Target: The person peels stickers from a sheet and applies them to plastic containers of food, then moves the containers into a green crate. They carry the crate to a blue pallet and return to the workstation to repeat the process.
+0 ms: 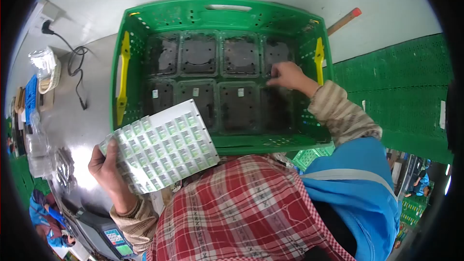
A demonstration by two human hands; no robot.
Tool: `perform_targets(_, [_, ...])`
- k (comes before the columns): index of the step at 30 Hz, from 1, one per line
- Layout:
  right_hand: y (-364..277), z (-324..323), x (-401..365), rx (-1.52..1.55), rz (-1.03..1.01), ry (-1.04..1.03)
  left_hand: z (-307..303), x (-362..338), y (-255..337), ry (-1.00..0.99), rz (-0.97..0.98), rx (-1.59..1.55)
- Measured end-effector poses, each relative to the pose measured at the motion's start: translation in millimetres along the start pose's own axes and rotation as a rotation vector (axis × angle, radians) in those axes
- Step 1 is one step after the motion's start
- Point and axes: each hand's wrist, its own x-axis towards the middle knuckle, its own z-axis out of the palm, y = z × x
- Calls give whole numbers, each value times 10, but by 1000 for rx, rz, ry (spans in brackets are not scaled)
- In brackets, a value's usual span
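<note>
My left hand (108,171) grips the near-left corner of a sheet of small green-and-white labels (162,145), held tilted over the steel table beside the crate. My right hand (286,76) reaches into the green plastic crate (220,12) and its fingertips press on the clear lid of a dark tray (278,53) at the right of the far row. The crate holds two rows of such lidded trays. Small labels (240,92) sit on several lids of the near row.
A steel table (84,121) carries clear plastic containers (43,63) and a black cable (77,63) at the left. A label printer or scale (104,234) lies at the lower left. A green conveyor belt (401,87) runs at the right.
</note>
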Motion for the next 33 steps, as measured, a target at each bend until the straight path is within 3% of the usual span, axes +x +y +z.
perform_targets(1, [111, -70, -62, 142, 17, -143, 1, 15, -54, 12, 0, 10])
perform_targets(4, [117, 21, -60, 203, -3, -298, 71, 62, -96, 7, 6, 0])
perform_targets(5, [120, 57, -56, 198, -2, -293, 101, 75, -113, -13, -8, -7])
perform_targets(8, [117, -23, -86, -334, -68, -13, 115, 116, -154, -56, -9, -19])
perform_targets(11, [218, -325, 98, -308, 70, -66, 80, 72, -88, -53, -5, -20])
perform_targets(12, [236, -460, 190, -163, 75, -51, 71, 45, -45, -27, -14, -15])
perform_targets(15, [330, -812, 605, 37, -66, -13, 86, 6, 11, -8, -35, -24])
perform_targets(16, [298, -857, 729, 58, -29, -64, 58, 24, -16, -23, -30, -20])
perform_targets(22, [627, -574, 1050, -158, -196, -30, 39, 17, 54, -9, -43, -3])
perform_targets(25, [336, -701, 935, -367, -205, 54, 15, -12, 82, -19, -12, 20])
perform_targets(27, [141, -693, 999, -199, -219, 54, 103, -29, 88, -3, -17, 19])
perform_targets(28, [-6, -714, 1080, 51, -237, -62, 146, -16, 71, -15, -16, 26])
perform_targets(29, [-95, -642, 1211, 54, -246, -68, 188, -2, 59, -27, -15, 33])
perform_targets(31, [-217, -519, 1448, 345, -282, -196, 256, 20, 75, -38, -39, 5])
perform_targets(33, [-288, -379, 1646, 281, -377, -156, 288, -6, 148, -35, -36, 28])
